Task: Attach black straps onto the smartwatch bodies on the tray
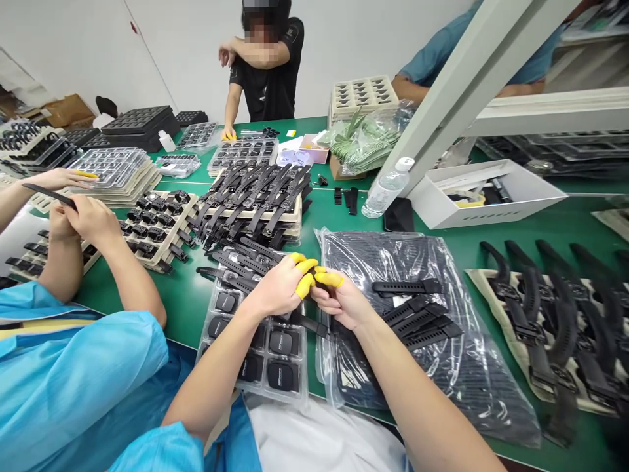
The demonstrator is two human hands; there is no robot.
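Observation:
My left hand (282, 285) and my right hand (344, 298) meet over the clear tray's right side, with yellow finger covers on several fingertips. Between them they pinch a small black watch (320, 283), mostly hidden by the fingers. A black strap (310, 322) shows just below; I cannot tell whether it joins the held piece. Square black watch heads (284, 341) sit in compartments of the clear plastic tray (303, 387), and watches with straps (240, 265) lie across its far end. Loose black straps (417, 318) rest on a plastic bag of straps (472, 387) to my right.
Stacked trays of strapped watches (255, 196) stand beyond my left hand. A water bottle (388, 190), a white box (491, 196) and a tray of watches (540, 328) are rightward. A co-worker's hands (88, 219) hold a strap at left; another person (268, 65) stands across the green table (314, 223).

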